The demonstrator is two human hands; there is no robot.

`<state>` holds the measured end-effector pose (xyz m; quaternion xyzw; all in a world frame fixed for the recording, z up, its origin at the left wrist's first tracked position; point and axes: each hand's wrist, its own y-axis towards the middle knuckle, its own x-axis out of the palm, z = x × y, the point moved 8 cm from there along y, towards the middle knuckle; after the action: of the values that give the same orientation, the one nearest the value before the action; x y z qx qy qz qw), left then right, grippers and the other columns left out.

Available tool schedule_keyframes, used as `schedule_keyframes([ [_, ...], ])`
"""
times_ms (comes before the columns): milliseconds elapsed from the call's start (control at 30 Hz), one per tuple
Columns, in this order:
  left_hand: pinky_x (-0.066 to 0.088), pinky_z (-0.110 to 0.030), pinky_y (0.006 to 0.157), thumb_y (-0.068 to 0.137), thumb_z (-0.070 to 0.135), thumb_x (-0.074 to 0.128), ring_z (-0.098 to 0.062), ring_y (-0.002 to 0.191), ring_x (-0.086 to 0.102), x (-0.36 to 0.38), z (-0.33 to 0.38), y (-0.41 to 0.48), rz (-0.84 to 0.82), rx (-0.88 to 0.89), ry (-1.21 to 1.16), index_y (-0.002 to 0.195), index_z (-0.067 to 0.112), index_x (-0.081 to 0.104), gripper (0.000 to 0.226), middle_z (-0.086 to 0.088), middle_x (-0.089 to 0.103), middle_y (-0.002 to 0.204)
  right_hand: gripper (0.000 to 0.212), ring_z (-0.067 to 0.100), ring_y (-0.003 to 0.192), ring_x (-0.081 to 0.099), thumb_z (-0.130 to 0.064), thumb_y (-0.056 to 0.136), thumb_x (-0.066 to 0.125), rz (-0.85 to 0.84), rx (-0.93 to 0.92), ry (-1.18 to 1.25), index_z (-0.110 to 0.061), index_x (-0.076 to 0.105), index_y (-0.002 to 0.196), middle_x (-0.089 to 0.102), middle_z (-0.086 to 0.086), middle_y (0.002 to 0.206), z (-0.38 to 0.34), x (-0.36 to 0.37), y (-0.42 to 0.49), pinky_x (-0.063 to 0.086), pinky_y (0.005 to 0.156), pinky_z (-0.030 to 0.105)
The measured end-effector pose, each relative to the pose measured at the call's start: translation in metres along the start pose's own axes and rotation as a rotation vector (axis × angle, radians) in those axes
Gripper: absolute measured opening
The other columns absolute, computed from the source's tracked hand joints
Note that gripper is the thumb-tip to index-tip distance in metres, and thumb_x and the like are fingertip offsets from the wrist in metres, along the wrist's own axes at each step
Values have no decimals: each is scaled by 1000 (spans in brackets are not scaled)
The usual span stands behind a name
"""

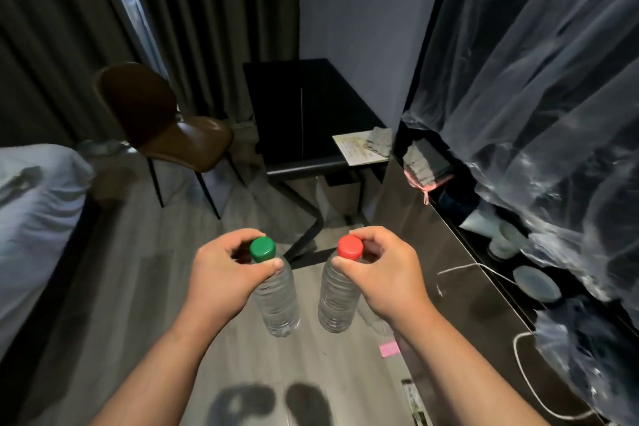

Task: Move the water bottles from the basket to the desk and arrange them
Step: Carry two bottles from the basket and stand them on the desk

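The left hand (221, 270) pinches the green-capped water bottle (276, 301) at the neck, thumb and curled fingers closed just under the cap. The right hand (387, 273) holds the red-capped water bottle (337, 301) in the same grip, and both bottles hang upright and apart over the floor, which suits carrying two at once. The black counter (304, 107) stands well ahead with a paper sheet (356, 149) at its near right corner; no basket is in view, so the bottles are probably in transit.
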<state>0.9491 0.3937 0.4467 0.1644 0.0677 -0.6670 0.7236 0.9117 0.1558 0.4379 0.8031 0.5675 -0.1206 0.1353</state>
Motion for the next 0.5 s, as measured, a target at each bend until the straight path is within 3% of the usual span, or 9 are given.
schedule_keyframes([
  [333, 46, -9, 57, 58, 1, 87, 1, 59, 57, -41, -37, 111, 39, -65, -45, 74, 26, 71, 33, 9, 70, 73, 30, 1, 89, 66, -19, 65, 85, -75, 14, -43, -33, 68, 85, 71, -14, 88, -23, 92, 96, 56, 84, 29],
  [400, 46, -11, 54, 59, 2, 87, 1, 55, 55, -54, -49, 142, 27, -79, -57, 77, 23, 72, 31, 11, 68, 66, 30, 4, 85, 66, -22, 65, 84, -81, 41, -44, -36, 67, 85, 71, -14, 89, -27, 118, 118, 57, 75, 31],
  [500, 46, -15, 52, 60, 3, 87, 0, 53, 51, -73, -62, 190, 4, -79, -66, 76, 24, 72, 30, 11, 64, 60, 31, 5, 75, 65, -23, 66, 84, -70, 44, -44, -39, 65, 84, 71, -14, 89, -42, 154, 153, 51, 65, 25],
])
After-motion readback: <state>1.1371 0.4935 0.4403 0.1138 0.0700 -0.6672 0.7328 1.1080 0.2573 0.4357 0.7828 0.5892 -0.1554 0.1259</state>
